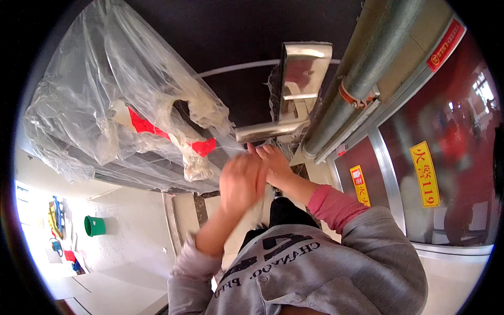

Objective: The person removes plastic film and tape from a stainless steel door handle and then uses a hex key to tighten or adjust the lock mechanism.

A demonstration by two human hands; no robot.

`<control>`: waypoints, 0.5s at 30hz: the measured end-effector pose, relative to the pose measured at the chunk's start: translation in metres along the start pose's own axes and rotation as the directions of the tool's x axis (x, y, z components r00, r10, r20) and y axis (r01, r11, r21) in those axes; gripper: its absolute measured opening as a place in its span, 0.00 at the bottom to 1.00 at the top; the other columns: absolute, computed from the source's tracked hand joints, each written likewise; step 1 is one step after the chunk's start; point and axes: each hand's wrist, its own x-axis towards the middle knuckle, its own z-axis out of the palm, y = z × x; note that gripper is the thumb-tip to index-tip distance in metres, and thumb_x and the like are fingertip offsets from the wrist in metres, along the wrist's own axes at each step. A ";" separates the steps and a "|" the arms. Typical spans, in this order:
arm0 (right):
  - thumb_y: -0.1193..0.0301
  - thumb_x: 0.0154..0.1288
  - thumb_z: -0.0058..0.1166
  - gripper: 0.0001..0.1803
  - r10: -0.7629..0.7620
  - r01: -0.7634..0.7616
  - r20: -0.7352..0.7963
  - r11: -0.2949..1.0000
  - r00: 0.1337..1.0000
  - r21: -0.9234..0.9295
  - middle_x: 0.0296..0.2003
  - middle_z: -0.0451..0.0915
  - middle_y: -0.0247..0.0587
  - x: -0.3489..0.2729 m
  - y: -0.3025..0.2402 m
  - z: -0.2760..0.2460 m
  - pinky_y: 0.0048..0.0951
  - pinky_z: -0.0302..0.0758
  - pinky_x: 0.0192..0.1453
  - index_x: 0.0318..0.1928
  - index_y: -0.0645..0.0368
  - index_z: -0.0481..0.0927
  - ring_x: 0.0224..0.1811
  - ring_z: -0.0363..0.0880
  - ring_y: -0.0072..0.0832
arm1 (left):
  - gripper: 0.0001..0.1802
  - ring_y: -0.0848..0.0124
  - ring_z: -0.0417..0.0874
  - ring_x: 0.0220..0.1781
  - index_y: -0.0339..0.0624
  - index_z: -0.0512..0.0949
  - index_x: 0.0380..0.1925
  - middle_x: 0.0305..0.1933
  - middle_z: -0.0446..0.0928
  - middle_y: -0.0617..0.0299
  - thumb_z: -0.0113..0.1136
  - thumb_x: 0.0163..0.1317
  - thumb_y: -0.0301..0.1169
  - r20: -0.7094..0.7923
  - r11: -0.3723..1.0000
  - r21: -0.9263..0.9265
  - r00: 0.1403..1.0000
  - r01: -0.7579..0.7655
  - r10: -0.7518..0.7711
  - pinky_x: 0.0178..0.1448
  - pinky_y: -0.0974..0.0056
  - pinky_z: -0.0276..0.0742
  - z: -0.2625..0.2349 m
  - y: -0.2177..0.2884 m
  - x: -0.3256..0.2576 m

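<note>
A dark door (pixel 236 26) carries a shiny metal handle plate (pixel 302 79) with a lever (pixel 270 130) pointing left. Clear plastic film (pixel 142 63), loose and crumpled, hangs off the door's left part, with red and white pieces caught in it. My left hand (pixel 241 181), slightly blurred, is closed just below the lever's end, where the film runs down to it. Right beside it is my right hand (pixel 274 164), its fingers bent together under the lever. What lies between these fingers is hidden. Frayed film scraps edge the handle plate.
A thick grey pipe (pixel 362 71) with an orange clamp (pixel 357 95) runs close by the door's right side. Further right stands a red glass-fronted cabinet (pixel 451 136) with yellow labels. At the far left are a green bucket (pixel 95 226) and a white wall (pixel 136 236).
</note>
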 end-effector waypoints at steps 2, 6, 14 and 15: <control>0.72 0.53 0.45 0.20 0.078 -0.070 -0.107 0.995 0.991 0.075 0.36 0.73 0.43 -0.004 -0.003 0.018 0.33 0.67 0.46 0.48 0.62 0.71 0.42 0.69 0.36 | 0.06 0.57 0.80 0.38 0.40 0.76 0.23 0.35 0.78 0.49 0.54 0.50 0.31 0.327 0.971 0.151 0.917 0.187 -0.228 0.43 0.55 0.76 0.031 -0.016 0.033; 0.71 0.53 0.46 0.18 0.186 -0.148 -0.168 0.965 0.968 0.214 0.36 0.74 0.43 -0.015 -0.011 0.043 0.34 0.70 0.44 0.45 0.61 0.72 0.41 0.71 0.37 | 0.17 0.54 0.80 0.41 0.37 0.80 0.27 0.33 0.79 0.48 0.48 0.56 0.38 0.587 0.912 0.337 0.704 0.235 -0.399 0.45 0.54 0.76 0.082 -0.037 0.038; 0.69 0.53 0.48 0.13 0.246 -0.187 -0.145 0.924 0.958 0.334 0.35 0.76 0.45 -0.022 -0.023 0.062 0.37 0.74 0.40 0.40 0.59 0.75 0.39 0.75 0.37 | 0.18 0.50 0.79 0.43 0.36 0.79 0.33 0.38 0.78 0.47 0.45 0.56 0.38 0.714 0.843 0.371 0.461 0.390 -0.528 0.49 0.52 0.72 0.083 -0.020 0.074; 0.69 0.53 0.49 0.13 0.250 -0.192 -0.140 0.923 0.958 0.334 0.35 0.76 0.45 -0.023 -0.027 0.061 0.37 0.75 0.39 0.39 0.59 0.75 0.39 0.75 0.37 | 0.19 0.50 0.79 0.40 0.35 0.78 0.31 0.35 0.78 0.45 0.44 0.58 0.39 0.688 0.867 0.372 0.529 0.332 -0.498 0.47 0.51 0.73 0.089 -0.026 0.063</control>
